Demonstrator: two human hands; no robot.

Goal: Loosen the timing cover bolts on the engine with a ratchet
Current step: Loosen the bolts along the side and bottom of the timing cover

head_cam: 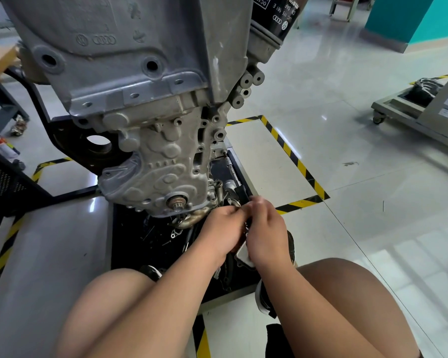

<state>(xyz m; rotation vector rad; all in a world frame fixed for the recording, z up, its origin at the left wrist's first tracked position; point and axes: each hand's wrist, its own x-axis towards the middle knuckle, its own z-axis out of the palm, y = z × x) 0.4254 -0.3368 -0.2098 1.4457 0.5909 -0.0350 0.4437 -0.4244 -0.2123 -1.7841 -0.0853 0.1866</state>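
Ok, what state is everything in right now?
Ratchet: shaft set against the engine's side, handle held.
Left hand: pinches ratchet.
Right hand: grips ratchet handle.
Timing cover: mounted on engine.
Oil filter: fitted.
Crank sprocket: exposed.

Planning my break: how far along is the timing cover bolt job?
Done: nothing clearly; the timing cover sits on the engine. In hand: left hand and right hand grip the ratchet, its shaft reaching up to the engine's side. Left: the bolts; too small to tell which are loose.
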